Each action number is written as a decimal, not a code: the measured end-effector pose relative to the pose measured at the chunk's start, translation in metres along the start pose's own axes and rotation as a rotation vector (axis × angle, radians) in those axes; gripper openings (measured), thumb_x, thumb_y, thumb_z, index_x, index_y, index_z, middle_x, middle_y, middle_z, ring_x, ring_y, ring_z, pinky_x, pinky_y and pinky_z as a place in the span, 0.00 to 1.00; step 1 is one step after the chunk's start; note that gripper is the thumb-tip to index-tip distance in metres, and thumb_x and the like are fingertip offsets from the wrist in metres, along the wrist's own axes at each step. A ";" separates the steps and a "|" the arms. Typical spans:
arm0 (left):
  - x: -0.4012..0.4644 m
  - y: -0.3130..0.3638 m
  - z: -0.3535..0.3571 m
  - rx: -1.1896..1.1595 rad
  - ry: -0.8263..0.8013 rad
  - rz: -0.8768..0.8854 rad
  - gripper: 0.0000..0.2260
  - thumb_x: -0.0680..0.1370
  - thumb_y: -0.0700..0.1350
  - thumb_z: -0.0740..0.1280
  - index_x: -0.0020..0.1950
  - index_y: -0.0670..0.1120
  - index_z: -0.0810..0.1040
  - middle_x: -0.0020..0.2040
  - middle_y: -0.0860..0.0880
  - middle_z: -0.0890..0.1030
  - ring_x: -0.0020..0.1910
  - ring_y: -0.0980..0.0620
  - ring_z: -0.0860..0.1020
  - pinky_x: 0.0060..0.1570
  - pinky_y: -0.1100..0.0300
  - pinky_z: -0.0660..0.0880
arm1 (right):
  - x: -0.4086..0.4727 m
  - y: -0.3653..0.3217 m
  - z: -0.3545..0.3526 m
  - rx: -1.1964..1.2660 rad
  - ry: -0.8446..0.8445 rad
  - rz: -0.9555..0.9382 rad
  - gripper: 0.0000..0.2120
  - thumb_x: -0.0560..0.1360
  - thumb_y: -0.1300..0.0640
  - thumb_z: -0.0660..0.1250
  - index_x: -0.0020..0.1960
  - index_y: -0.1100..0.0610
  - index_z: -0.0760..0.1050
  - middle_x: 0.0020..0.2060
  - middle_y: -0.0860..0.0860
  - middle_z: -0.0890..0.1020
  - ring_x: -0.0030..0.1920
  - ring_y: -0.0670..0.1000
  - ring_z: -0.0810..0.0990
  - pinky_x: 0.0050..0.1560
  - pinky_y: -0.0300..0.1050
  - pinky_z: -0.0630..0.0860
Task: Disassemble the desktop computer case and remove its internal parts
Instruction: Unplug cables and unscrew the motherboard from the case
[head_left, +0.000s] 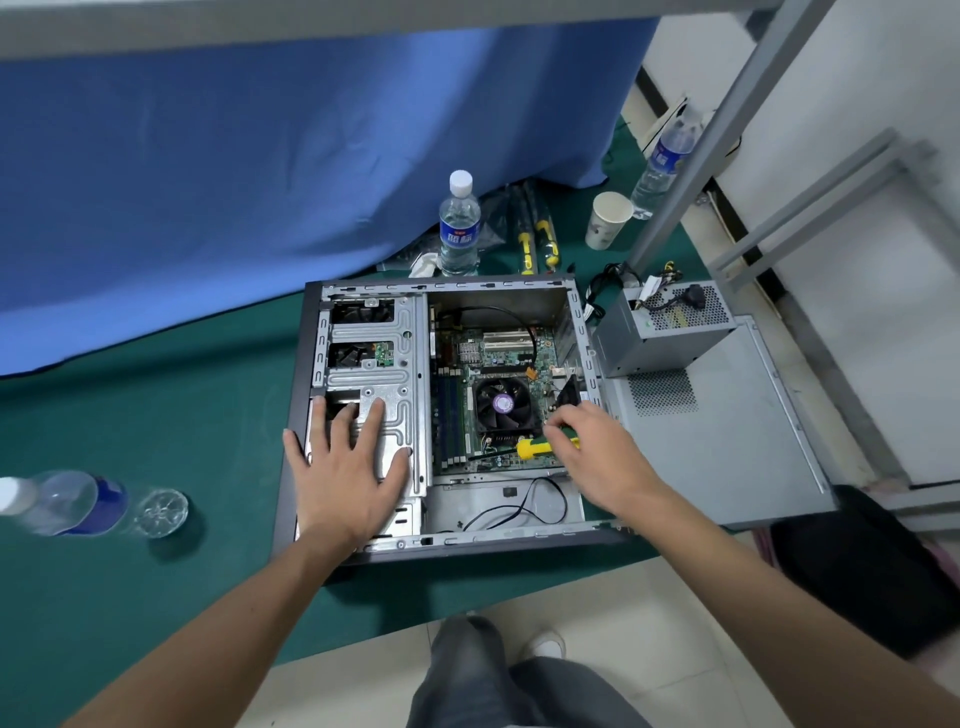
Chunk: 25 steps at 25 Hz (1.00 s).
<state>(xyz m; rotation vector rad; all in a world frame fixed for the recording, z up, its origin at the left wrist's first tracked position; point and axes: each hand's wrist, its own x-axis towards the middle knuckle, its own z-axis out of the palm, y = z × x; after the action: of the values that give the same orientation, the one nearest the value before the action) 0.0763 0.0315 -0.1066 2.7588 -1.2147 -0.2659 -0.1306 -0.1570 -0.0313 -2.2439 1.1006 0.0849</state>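
The open computer case (311, 332) lies on its side on a green mat. Inside are the motherboard (519, 353) and a black CPU fan (503, 404). My left hand (345, 462) rests flat with spread fingers on the metal drive cage (387, 338) at the case's left. My right hand (589, 449) grips a yellow-and-green screwdriver (532, 448) over the lower right of the motherboard, its dark shaft pointing left. The grey power supply (670, 327) sits outside the case on the removed side panel (727, 441).
A water bottle (458, 224), two more screwdrivers (537, 234) and a paper cup (608, 218) stand behind the case. Another bottle (98, 501) lies on the mat at left. A blue cloth (260, 156) hangs at the back; a metal frame (717, 130) rises at right.
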 end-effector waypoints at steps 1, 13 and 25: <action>0.000 0.000 -0.003 -0.019 -0.016 -0.003 0.28 0.79 0.65 0.50 0.78 0.59 0.56 0.77 0.46 0.60 0.79 0.46 0.41 0.72 0.38 0.37 | -0.003 0.003 -0.003 0.053 0.028 0.030 0.10 0.82 0.52 0.60 0.56 0.53 0.78 0.51 0.47 0.76 0.50 0.46 0.75 0.53 0.41 0.70; 0.014 0.085 -0.047 -0.621 -0.242 0.140 0.18 0.80 0.45 0.67 0.70 0.48 0.73 0.56 0.54 0.78 0.50 0.58 0.77 0.57 0.62 0.74 | -0.043 0.020 -0.036 0.750 0.189 0.299 0.08 0.80 0.58 0.64 0.47 0.55 0.81 0.41 0.50 0.79 0.35 0.46 0.74 0.26 0.29 0.68; 0.024 0.084 -0.043 -1.005 -0.447 -0.045 0.04 0.80 0.41 0.66 0.51 0.47 0.80 0.43 0.48 0.83 0.41 0.53 0.80 0.42 0.66 0.76 | -0.049 0.036 -0.026 0.900 0.149 0.417 0.09 0.79 0.59 0.63 0.49 0.60 0.81 0.34 0.58 0.80 0.26 0.47 0.71 0.25 0.38 0.66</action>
<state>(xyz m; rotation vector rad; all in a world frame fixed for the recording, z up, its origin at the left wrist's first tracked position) 0.0403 -0.0413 -0.0528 1.8702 -0.7408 -1.1672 -0.1938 -0.1537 -0.0133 -1.2245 1.3243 -0.3460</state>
